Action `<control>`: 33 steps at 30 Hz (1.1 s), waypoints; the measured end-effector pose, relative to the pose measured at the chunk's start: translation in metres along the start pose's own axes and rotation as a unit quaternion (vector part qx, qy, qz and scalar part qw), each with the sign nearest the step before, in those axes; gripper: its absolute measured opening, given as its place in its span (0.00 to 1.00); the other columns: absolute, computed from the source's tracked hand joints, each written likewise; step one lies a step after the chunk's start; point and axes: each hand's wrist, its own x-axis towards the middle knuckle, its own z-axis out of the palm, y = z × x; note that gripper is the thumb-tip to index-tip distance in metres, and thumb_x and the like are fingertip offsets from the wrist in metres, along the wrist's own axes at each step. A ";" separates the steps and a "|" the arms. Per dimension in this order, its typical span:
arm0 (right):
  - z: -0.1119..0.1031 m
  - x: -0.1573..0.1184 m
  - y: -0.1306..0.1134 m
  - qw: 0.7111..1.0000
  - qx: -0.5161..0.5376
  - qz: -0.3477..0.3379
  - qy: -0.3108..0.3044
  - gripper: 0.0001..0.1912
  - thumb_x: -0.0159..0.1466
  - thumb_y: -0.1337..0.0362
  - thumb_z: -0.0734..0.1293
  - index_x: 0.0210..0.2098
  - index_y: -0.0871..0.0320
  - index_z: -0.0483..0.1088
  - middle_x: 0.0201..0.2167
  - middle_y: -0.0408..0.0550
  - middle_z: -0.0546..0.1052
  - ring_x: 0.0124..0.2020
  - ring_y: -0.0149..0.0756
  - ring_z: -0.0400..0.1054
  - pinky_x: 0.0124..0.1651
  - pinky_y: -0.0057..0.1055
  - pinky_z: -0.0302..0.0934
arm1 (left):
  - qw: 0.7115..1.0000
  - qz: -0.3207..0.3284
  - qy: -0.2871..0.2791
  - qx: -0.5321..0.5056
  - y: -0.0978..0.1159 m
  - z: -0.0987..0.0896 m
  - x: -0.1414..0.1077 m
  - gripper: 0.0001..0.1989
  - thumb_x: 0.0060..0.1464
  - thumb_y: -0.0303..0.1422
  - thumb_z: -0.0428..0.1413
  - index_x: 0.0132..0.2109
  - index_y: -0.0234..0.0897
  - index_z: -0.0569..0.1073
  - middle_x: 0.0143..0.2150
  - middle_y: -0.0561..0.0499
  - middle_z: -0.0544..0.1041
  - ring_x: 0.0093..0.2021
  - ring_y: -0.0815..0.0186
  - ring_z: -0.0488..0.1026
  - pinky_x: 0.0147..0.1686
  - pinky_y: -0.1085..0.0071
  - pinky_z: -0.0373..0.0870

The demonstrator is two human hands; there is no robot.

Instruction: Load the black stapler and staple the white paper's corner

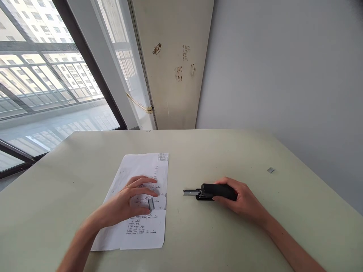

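Note:
My left hand (124, 204) is over the printed sheets of paper (141, 238), with a short grey strip of staples (151, 204) pinched between the thumb and a fingertip. The other fingers stretch out to the right above the print. My right hand (244, 198) is wrapped round the rear of a black stapler (218, 191) that lies on the table. From the stapler's front, its metal staple magazine (190, 192) sticks out to the left, towards the paper. I cannot see inside the magazine.
Another small grey strip of staples (271, 170) lies on the pale green table (215, 241), to the right beyond my right hand. The table meets a grey wall (283, 68) on the right. A glass window (51, 75) and a stained door panel (172, 87) stand behind it.

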 end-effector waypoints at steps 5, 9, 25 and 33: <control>0.000 -0.001 -0.001 1.000 -0.021 -0.009 0.008 0.15 0.67 0.46 0.70 0.45 0.50 0.75 0.35 0.43 0.79 0.33 0.38 0.69 0.34 0.32 0.62 | 1.000 -0.002 0.010 0.028 -0.005 0.006 0.001 0.13 0.60 0.41 0.65 0.52 0.58 0.82 0.69 0.53 0.70 0.71 0.52 0.62 0.63 0.52 0.73; 0.001 -0.001 0.002 1.000 -0.020 -0.015 0.005 0.15 0.67 0.47 0.70 0.45 0.50 0.74 0.36 0.43 0.79 0.33 0.37 0.69 0.34 0.31 0.62 | 0.999 -0.023 0.005 0.025 -0.004 0.010 0.004 0.07 0.61 0.44 0.64 0.45 0.53 0.83 0.69 0.53 0.69 0.71 0.51 0.61 0.64 0.55 0.71; 0.001 -0.002 0.002 1.000 -0.014 -0.018 0.003 0.14 0.68 0.48 0.70 0.46 0.49 0.74 0.37 0.43 0.79 0.34 0.38 0.70 0.35 0.32 0.61 | 0.987 -0.121 0.103 -0.038 0.014 0.022 0.014 0.15 0.68 0.48 0.53 0.47 0.47 0.80 0.44 0.55 0.83 0.35 0.64 0.74 0.34 0.69 0.69; 0.001 -0.002 0.001 1.000 -0.021 -0.017 0.002 0.14 0.68 0.48 0.70 0.46 0.49 0.74 0.37 0.43 0.80 0.33 0.38 0.70 0.34 0.32 0.62 | 0.983 -0.121 0.138 -0.032 0.009 0.029 0.012 0.15 0.70 0.46 0.52 0.57 0.50 0.75 0.39 0.56 0.80 0.36 0.65 0.76 0.39 0.69 0.71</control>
